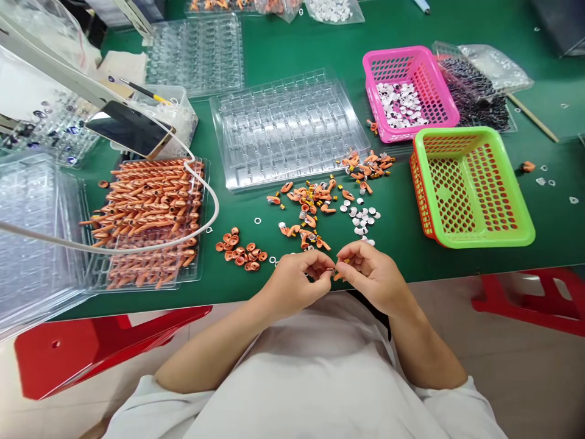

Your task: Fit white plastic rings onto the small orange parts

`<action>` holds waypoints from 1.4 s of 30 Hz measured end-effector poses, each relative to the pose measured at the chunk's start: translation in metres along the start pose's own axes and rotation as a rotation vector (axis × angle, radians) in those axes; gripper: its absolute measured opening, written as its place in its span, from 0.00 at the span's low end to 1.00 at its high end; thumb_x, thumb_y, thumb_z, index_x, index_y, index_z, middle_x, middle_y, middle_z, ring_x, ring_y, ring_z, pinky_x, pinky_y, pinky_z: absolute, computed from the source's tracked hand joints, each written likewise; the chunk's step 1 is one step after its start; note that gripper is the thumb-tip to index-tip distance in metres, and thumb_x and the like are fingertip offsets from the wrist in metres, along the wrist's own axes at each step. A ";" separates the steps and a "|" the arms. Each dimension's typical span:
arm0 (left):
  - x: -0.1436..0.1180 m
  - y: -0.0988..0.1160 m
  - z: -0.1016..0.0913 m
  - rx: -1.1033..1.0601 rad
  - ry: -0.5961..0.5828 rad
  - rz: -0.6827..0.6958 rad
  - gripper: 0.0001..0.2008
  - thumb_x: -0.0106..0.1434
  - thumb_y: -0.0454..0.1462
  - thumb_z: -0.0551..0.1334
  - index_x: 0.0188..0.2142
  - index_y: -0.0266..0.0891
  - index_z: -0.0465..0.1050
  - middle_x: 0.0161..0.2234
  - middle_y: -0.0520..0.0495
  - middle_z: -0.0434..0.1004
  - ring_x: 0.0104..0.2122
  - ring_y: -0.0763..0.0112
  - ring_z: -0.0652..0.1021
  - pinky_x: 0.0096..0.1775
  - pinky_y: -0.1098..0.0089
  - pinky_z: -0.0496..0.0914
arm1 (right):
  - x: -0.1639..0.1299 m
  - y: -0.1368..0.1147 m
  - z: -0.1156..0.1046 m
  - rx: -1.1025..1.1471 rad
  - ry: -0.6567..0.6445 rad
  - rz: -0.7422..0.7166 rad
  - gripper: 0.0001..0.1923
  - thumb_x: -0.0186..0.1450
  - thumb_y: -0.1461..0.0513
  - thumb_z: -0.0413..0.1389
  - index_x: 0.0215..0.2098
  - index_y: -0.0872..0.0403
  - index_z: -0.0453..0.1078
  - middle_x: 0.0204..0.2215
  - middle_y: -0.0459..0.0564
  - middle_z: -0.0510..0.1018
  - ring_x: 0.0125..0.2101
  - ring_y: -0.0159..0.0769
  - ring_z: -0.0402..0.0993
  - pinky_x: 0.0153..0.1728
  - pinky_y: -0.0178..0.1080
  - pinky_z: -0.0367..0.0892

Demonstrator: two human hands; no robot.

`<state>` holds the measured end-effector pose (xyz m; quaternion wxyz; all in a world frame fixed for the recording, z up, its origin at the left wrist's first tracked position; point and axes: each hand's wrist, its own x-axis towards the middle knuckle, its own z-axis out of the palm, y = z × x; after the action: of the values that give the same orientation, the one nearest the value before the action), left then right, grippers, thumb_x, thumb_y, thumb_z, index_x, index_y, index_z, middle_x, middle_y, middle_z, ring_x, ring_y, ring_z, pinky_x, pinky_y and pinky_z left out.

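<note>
At the table's front edge, my right hand (377,277) pinches a small orange earbud shell (338,276), mostly covered by the fingers. My left hand (299,280) meets it there, thumb and forefinger closed at the shell's end; what that pinch holds is too small to make out. Just beyond the hands lies a scattered pile of orange earbud shells (313,196) with gold-coloured tabs. Small white round pieces (361,230) lie beside that pile. Left of my left hand is a group of orange cup-shaped caps (240,251).
Clear plastic trays (287,128) lie behind the pile. At right stand a green basket (525,235) and a pink basket (388,135) holding white pieces. Left is a tray stacked with orange stems (150,201), crossed by a white cable (212,204); a phone (130,129) sits above. Red stools (59,360) flank me.
</note>
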<state>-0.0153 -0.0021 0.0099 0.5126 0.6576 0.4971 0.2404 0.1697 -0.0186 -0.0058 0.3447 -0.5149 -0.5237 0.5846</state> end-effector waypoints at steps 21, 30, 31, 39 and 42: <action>0.003 -0.008 0.007 0.156 0.052 0.095 0.09 0.57 0.29 0.56 0.29 0.38 0.75 0.24 0.53 0.78 0.23 0.75 0.75 0.28 0.77 0.68 | 0.005 0.002 0.000 -0.145 0.025 -0.008 0.06 0.66 0.57 0.58 0.38 0.51 0.68 0.31 0.46 0.78 0.31 0.36 0.78 0.34 0.37 0.73; -0.008 -0.009 0.003 0.013 0.080 0.040 0.08 0.57 0.29 0.58 0.31 0.38 0.76 0.25 0.51 0.79 0.25 0.74 0.76 0.29 0.75 0.70 | -0.007 -0.004 0.008 -0.071 0.029 -0.036 0.04 0.67 0.60 0.57 0.40 0.50 0.69 0.33 0.47 0.76 0.33 0.34 0.75 0.35 0.35 0.73; -0.007 -0.010 0.003 -0.035 0.080 0.007 0.08 0.57 0.29 0.59 0.31 0.38 0.76 0.25 0.51 0.79 0.25 0.73 0.76 0.29 0.75 0.70 | -0.007 -0.002 0.009 -0.043 0.036 -0.035 0.06 0.67 0.59 0.57 0.42 0.50 0.69 0.35 0.47 0.76 0.34 0.34 0.76 0.36 0.35 0.74; 0.000 -0.007 -0.003 -0.307 0.089 -0.141 0.06 0.56 0.34 0.63 0.32 0.35 0.78 0.27 0.48 0.80 0.25 0.72 0.77 0.29 0.72 0.73 | -0.010 0.010 0.007 0.184 0.041 0.011 0.19 0.64 0.57 0.63 0.51 0.50 0.68 0.41 0.51 0.75 0.40 0.37 0.75 0.41 0.39 0.74; -0.001 -0.005 -0.002 -0.265 0.081 -0.111 0.07 0.56 0.32 0.61 0.32 0.35 0.79 0.27 0.47 0.81 0.26 0.71 0.78 0.30 0.73 0.73 | -0.010 0.009 0.004 0.233 0.036 0.043 0.16 0.65 0.55 0.62 0.48 0.51 0.71 0.36 0.49 0.76 0.35 0.35 0.74 0.37 0.37 0.74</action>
<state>-0.0191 -0.0027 0.0061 0.5868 0.5454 0.5170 0.3016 0.1690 -0.0306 -0.0124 0.3988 -0.4929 -0.4347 0.6396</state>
